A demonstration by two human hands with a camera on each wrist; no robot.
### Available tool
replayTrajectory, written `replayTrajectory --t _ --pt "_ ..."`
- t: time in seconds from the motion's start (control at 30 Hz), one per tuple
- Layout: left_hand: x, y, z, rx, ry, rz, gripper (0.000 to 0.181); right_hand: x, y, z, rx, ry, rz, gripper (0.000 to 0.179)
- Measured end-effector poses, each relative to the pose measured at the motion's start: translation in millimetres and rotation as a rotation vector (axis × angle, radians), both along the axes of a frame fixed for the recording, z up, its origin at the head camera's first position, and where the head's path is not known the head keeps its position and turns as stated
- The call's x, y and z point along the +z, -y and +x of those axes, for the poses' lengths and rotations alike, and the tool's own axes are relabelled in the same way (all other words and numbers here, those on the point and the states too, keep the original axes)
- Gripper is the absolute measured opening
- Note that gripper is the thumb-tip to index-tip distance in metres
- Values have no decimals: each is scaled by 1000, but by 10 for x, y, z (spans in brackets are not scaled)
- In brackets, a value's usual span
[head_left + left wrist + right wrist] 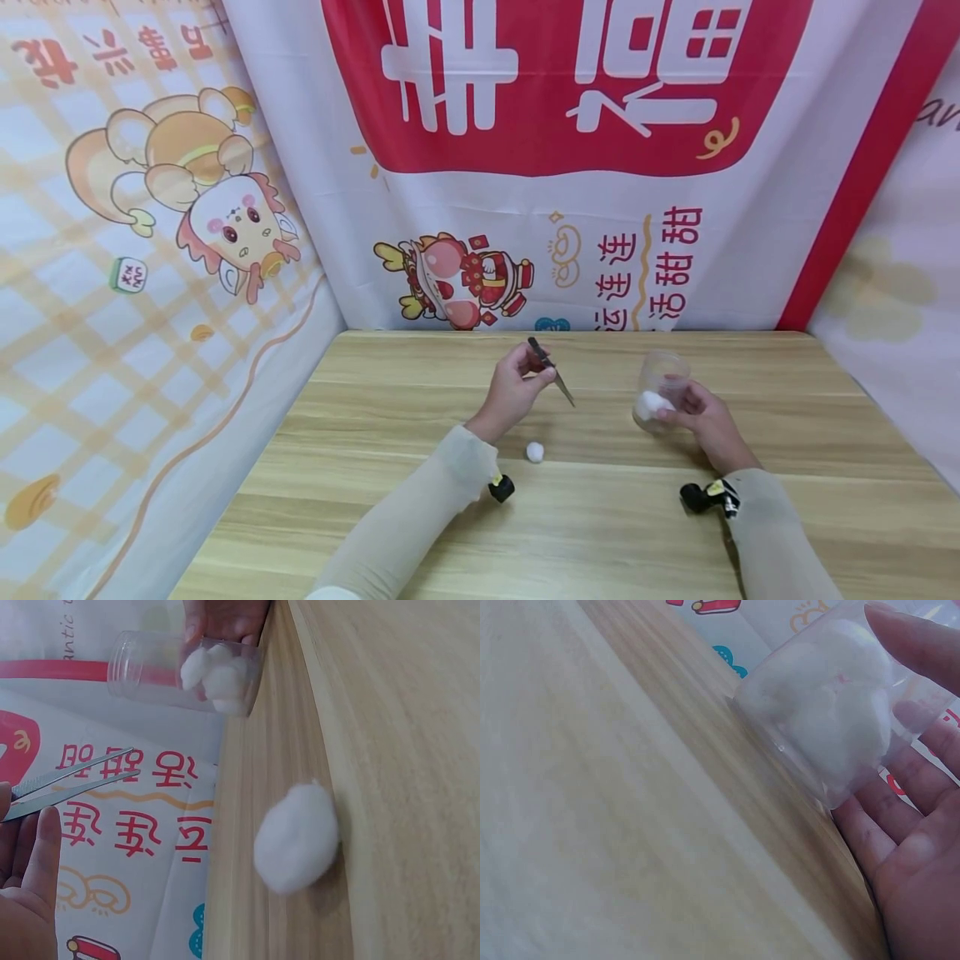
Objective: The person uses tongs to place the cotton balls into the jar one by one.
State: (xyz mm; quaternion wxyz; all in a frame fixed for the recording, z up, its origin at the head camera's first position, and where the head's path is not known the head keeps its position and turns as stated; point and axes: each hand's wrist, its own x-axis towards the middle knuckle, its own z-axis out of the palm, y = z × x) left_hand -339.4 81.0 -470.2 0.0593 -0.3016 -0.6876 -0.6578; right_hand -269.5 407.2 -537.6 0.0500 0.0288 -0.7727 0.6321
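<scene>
My left hand (513,392) pinches a pair of metal tweezers (564,389) between thumb and fingers. In the left wrist view the tips of the tweezers (75,768) stand apart with nothing between them. A white cotton ball (535,452) lies on the table below the left hand; it appears large in the left wrist view. On the right, my right hand (708,423) grips a clear plastic jar (664,365) around its lower side. Several cotton balls (840,712) are gathered at the jar's bottom. No lid shows on the jar.
The wood-grain table (360,500) ends at the back against a hanging printed cloth (465,192). Another patterned cloth (150,333) hangs along the left side, and a pale cloth (892,333) on the right.
</scene>
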Motion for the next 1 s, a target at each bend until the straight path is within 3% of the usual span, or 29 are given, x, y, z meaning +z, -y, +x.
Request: replayTrajectory --t 0.63,1.0 --pt "-61 95 58 8 56 -40 19 13 -8 -11 -4 25 15 71" --pt "-106 160 79 25 128 -42 20 4 -2 -20 -17 20 27 70"
